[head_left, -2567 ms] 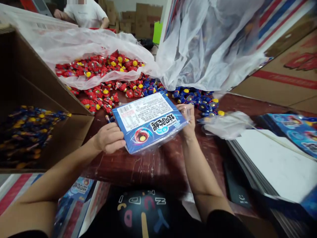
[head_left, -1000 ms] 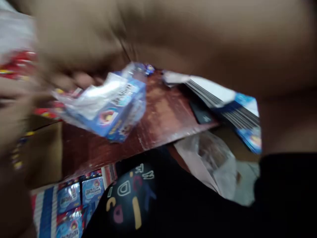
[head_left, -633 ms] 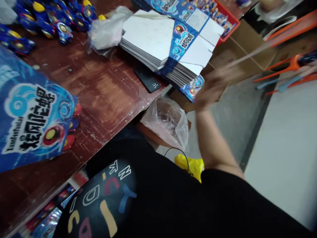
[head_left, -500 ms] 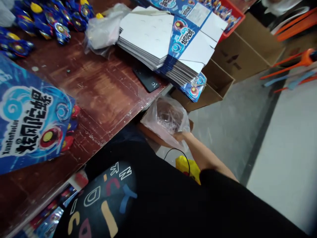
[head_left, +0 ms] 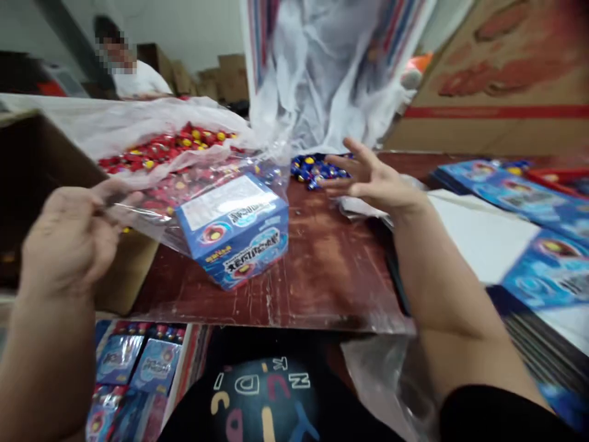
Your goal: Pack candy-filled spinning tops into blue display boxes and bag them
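A blue printed box (head_left: 232,230) sits inside a clear plastic bag (head_left: 156,224), tilted above the red-brown table. On the left, my left hand (head_left: 69,236) is closed on the gathered end of that bag. My right hand (head_left: 372,181) is raised at the right of the box, fingers spread, holding nothing. Behind it lie blue toys (head_left: 317,169) with yellow parts. Red toys (head_left: 184,144) fill a large translucent plastic liner at the back left.
An open cardboard box (head_left: 133,264) stands at the left. Flat printed cartons (head_left: 483,230) are stacked on the right, near a red bin (head_left: 556,178). Packed boxes (head_left: 156,365) lie below the table edge (head_left: 294,319). Another person (head_left: 140,77) is at the back left.
The view has swung from the right side to the table front. My right hand has left the plastic bags beside the table. My left hand and the bagged box are now in sight.
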The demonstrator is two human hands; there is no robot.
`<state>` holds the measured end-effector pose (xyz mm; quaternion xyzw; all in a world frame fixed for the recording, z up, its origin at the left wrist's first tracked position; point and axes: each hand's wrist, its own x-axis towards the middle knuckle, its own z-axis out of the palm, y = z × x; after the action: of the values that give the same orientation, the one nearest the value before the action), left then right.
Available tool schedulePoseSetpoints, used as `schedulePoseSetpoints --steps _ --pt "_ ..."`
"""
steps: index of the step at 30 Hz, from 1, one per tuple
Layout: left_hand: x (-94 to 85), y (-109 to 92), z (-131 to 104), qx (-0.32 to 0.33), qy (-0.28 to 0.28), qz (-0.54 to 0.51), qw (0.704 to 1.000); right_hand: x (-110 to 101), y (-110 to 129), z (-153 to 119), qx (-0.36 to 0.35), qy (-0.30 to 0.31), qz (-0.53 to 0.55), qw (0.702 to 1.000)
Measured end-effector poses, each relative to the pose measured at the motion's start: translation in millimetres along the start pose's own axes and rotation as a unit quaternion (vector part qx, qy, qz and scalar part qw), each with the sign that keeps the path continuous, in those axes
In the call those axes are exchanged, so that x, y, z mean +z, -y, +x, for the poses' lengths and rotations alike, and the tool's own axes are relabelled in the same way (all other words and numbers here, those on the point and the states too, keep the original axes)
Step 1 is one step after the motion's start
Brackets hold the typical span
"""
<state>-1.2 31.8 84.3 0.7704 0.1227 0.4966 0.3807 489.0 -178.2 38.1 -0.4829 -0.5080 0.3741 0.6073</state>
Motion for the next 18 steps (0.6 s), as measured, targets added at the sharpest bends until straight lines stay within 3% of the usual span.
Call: schedulePoseSetpoints --steps 3,5,6,8,10,13,15,18 --pt "4.2 3.5 -2.0 -0.069 -0.116 -0.121 0.983 37.0 -7.3 105.2 -0.095 0.095 0.023 0.991" --pt "17.7 2.6 -3.8 -0.060 -0.160 -0.152 0.974 60.4 -14.2 136.4 -0.138 0.165 0.043 0.976" --pt "24.0 1.3 -5.0 -0.056 -0.176 -0.159 0.970 69.0 -17.6 142.5 -0.156 0.165 0.059 0.972" --pt "32.7 -0.6 -8.2 -0.048 -0.208 -0.147 0.966 79.2 -24.1 143.7 -0.190 0.101 0.087 0.973" --pt "35.9 1.4 -12.1 -0.031 -0.241 -0.099 0.965 83.2 -30.4 139.2 -0.223 -0.005 0.091 0.971" --pt "36.2 14.7 -18.2 -0.042 -0.279 -0.027 0.959 87.6 -41.0 131.9 -0.222 -0.105 0.017 0.969" --pt "37.1 29.9 -22.9 -0.111 -0.309 -0.020 0.944 92.0 -50.3 125.4 -0.176 -0.137 -0.028 0.974" --pt "42.2 58.0 -32.9 -0.303 -0.331 -0.078 0.890 98.3 -70.2 110.1 -0.025 -0.149 0.017 0.988"
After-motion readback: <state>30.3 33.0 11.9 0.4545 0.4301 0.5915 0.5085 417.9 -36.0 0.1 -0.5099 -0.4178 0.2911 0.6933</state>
